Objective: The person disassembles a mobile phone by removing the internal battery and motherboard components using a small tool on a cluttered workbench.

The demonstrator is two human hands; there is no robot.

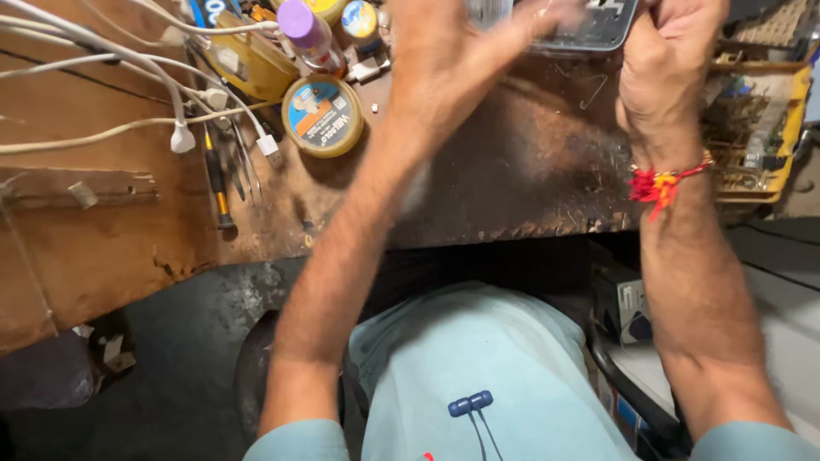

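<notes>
A flat dark device with its inner parts showing (589,26) is held up at the top edge of the view, above a worn wooden bench (530,162). My right hand (670,64) is closed around the device's right end; a red and yellow thread band (659,184) circles that wrist. My left hand (453,51) is blurred by motion, with its fingers stretched toward the device's left end. The blur hides whether it grips the device. The top of the device is cut off by the frame.
A round yellow tin with a blue label (322,115) and a purple-capped bottle (303,30) stand at the back left. White cables with plugs (182,137) cross the bench beside a screwdriver (218,183). A yellow parts tray (760,128) sits at the right.
</notes>
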